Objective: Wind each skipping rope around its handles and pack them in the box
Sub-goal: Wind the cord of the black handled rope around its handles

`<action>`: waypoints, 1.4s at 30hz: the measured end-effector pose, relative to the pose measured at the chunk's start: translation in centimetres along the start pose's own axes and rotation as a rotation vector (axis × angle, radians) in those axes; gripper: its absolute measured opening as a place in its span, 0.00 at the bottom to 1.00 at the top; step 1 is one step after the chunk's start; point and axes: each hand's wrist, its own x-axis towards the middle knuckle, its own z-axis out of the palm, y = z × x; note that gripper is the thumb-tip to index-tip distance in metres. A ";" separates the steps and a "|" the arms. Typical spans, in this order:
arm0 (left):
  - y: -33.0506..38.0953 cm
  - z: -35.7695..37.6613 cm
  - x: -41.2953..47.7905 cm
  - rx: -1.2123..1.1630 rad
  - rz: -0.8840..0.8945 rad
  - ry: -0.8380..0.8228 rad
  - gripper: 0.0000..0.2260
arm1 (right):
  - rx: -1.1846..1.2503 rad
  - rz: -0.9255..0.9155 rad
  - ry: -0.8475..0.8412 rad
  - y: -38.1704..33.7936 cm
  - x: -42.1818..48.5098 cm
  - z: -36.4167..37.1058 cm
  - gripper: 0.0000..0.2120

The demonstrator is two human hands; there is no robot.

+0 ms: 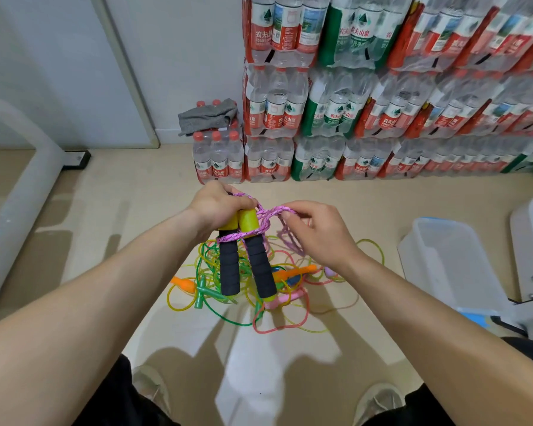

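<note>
The left hand (216, 207) hangs just above the pile of loose ropes (203, 290) on the floor, its fingers curled round the yellow tops of the two handles (229, 269), whose black foam grips point down toward the pile. The pink rope (268, 215) crosses both handles in a band where yellow meets foam, then runs up to the right hand (317, 235), which is also above the pile, a little to its right, and pinches the cord between thumb and forefinger; the other fingers are loosely bent. The step in hand looks like the early turns of winding. To do it well, the left hand should press the handles side by side so that they do not splay, as the lower ends now stand slightly apart. Each turn should lie snug beside the last rather than over it, under light, even tension. The slack drooping toward the pile may catch the thin coloured ropes there, so it is better lifted free first. The clear box (453, 259) stands on the floor well to the right of the pile.
</note>
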 end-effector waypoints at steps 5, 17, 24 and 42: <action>-0.6 -0.4 0.6 0.179 0.058 0.113 0.10 | 0.536 0.302 0.178 -0.2 1.2 -1.6 0.13; -0.2 -1.3 0.8 0.242 0.095 0.214 0.12 | -0.075 0.844 0.431 5.9 1.9 -5.1 0.12; 0.0 -2.0 0.4 0.254 0.108 0.238 0.10 | -0.237 0.954 0.243 7.7 1.1 -6.1 0.15; 1.8 0.0 -1.2 -0.440 0.089 -0.239 0.09 | 0.584 0.422 -0.241 -1.7 1.5 -1.9 0.17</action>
